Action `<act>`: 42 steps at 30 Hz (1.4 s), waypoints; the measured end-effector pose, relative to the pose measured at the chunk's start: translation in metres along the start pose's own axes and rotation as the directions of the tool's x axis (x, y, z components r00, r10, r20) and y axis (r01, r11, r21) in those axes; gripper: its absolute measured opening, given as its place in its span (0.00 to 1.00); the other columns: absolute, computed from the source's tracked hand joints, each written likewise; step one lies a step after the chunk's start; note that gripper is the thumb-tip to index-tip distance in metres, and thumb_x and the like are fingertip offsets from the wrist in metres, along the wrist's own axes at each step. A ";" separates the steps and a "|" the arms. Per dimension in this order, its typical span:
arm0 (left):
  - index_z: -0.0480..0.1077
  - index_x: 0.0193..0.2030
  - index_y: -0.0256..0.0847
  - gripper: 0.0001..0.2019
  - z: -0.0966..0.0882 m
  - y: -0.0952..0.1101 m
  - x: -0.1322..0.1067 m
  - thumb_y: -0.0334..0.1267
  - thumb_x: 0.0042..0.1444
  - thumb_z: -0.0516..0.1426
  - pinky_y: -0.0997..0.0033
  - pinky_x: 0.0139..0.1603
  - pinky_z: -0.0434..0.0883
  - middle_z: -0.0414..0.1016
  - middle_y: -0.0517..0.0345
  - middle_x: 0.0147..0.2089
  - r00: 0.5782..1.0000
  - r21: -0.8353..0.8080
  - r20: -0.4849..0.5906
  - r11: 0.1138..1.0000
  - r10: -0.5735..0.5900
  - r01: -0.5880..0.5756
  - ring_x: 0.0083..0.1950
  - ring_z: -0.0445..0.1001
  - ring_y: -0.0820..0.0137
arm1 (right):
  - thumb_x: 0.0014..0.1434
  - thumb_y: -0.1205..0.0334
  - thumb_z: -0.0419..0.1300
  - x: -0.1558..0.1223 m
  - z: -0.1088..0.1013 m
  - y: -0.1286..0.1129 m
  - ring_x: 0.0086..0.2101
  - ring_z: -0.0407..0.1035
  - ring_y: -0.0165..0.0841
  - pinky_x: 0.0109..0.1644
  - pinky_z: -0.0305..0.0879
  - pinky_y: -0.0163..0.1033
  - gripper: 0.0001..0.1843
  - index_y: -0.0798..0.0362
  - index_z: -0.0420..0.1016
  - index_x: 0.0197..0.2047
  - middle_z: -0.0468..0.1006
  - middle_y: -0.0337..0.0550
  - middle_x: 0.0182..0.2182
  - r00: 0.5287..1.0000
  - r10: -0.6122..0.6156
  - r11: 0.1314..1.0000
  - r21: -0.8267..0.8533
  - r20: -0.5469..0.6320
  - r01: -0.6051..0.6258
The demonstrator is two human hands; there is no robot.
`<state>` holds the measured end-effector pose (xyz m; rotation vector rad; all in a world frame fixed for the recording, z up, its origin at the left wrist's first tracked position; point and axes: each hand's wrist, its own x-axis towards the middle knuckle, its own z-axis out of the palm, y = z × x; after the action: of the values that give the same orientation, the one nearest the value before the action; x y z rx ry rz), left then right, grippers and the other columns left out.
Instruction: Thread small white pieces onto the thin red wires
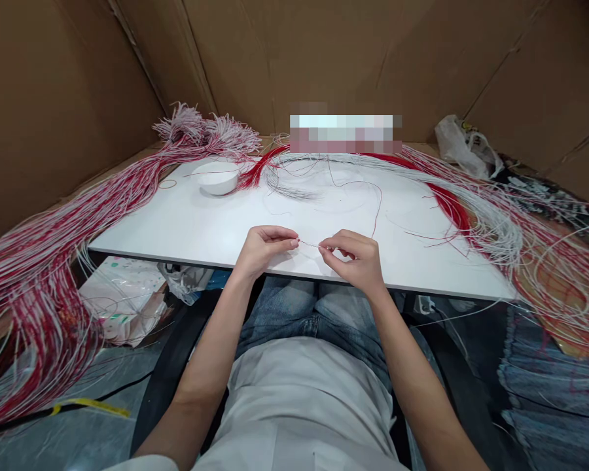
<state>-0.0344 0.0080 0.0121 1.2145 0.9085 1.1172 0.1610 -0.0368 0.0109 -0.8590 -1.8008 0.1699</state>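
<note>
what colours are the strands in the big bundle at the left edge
Red and white strands, mixed along the bundle; the head view shows it best.

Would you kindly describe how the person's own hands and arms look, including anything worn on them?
The left hand and right hand are bare, with no gloves or watch visible. Both forearms are uncovered; a white sleeve shows low on the left arm.

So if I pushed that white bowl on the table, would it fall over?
Probably not from a gentle push: the white bowl looks wide and low. It would likely slide, because the white tabletop looks flat and smooth. Push its rim down, though, and it might rock, since its sides curve inward underneath.
</note>
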 end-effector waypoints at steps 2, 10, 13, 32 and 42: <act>0.79 0.27 0.37 0.11 0.000 0.000 0.000 0.33 0.31 0.71 0.75 0.34 0.69 0.79 0.57 0.26 1.000 -0.004 0.001 1.000 0.000 0.000 0.28 0.73 0.73 | 0.55 0.70 0.59 0.000 0.000 0.000 0.23 0.62 0.25 0.25 0.57 0.33 0.06 0.54 0.77 0.31 0.75 0.39 0.23 1.000 -0.004 1.000 0.006 -0.002 0.004; 0.79 0.27 0.36 0.12 0.001 0.002 -0.001 0.33 0.31 0.70 0.73 0.34 0.70 0.79 0.57 0.26 1.000 0.004 0.000 1.000 -0.002 0.002 0.28 0.74 0.72 | 0.55 0.70 0.59 -0.001 0.000 0.000 0.23 0.63 0.26 0.25 0.58 0.33 0.06 0.54 0.77 0.31 0.76 0.39 0.24 1.000 -0.011 1.000 0.015 0.012 0.011; 0.79 0.27 0.36 0.12 0.001 0.001 -0.001 0.33 0.32 0.70 0.74 0.34 0.70 0.79 0.57 0.26 1.000 0.008 0.008 1.000 0.002 -0.002 0.28 0.74 0.72 | 0.55 0.71 0.59 0.000 0.000 0.000 0.23 0.62 0.26 0.26 0.58 0.33 0.06 0.54 0.77 0.31 0.75 0.39 0.24 1.000 -0.012 1.000 0.014 0.010 0.011; 0.79 0.27 0.37 0.11 0.002 0.001 -0.002 0.34 0.33 0.70 0.72 0.36 0.71 0.79 0.57 0.27 0.998 0.061 0.047 0.997 0.046 -0.049 0.29 0.74 0.72 | 0.56 0.69 0.57 0.001 0.000 0.000 0.22 0.56 0.25 0.27 0.56 0.33 0.05 0.54 0.75 0.31 0.70 0.37 0.22 0.999 0.049 0.998 -0.025 0.013 -0.049; 0.78 0.30 0.37 0.13 0.002 0.001 -0.002 0.31 0.34 0.70 0.75 0.38 0.71 0.79 0.59 0.28 0.997 -0.015 0.064 0.999 0.053 -0.052 0.31 0.75 0.74 | 0.55 0.69 0.57 0.002 -0.001 -0.002 0.21 0.57 0.25 0.27 0.56 0.33 0.05 0.53 0.74 0.30 0.70 0.37 0.22 0.998 0.055 0.998 -0.003 0.004 -0.055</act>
<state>-0.0332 0.0055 0.0135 1.2625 0.8240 1.1178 0.1610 -0.0372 0.0134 -0.9117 -1.7829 0.2047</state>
